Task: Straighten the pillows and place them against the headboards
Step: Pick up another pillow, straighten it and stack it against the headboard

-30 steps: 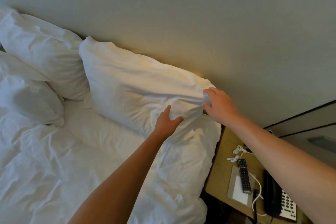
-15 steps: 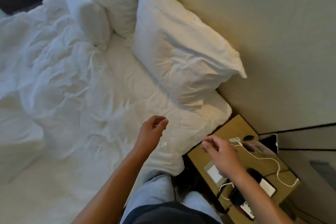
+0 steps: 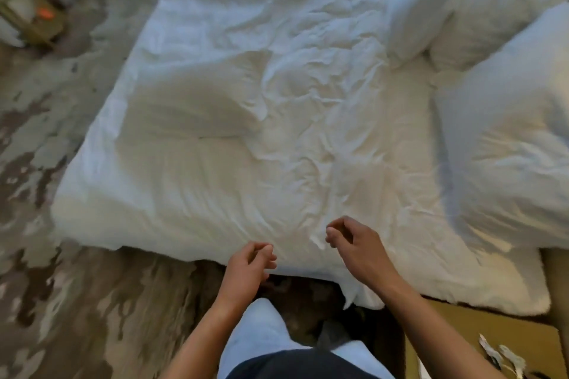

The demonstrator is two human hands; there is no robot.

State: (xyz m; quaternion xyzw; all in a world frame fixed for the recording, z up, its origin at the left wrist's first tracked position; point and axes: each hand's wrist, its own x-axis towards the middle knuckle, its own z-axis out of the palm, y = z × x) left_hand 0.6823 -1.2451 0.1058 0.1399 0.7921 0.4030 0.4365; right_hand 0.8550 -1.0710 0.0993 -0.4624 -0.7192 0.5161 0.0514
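A large white pillow (image 3: 511, 144) stands at the right edge of the view, at the head of the bed. Two more white pillows (image 3: 455, 0) lie beyond it at the upper right. A rumpled white duvet (image 3: 246, 95) covers the rest of the bed. My left hand (image 3: 249, 268) hovers at the near edge of the bed with loosely curled fingers and holds nothing. My right hand (image 3: 357, 243) hangs just above the duvet's near edge, fingers also loosely curled and empty. Both hands are well clear of the pillows.
A wooden nightstand (image 3: 480, 344) with white cables sits at the lower right beside the bed. Patterned brown and grey carpet (image 3: 61, 255) spreads to the left. Blurred items stand on the floor at the top left (image 3: 34, 12). My legs (image 3: 261, 332) are right below the hands.
Both hands have let go of the large pillow and drawn back to the near bed edge. The view has swung left, from the headboard to the whole bed.
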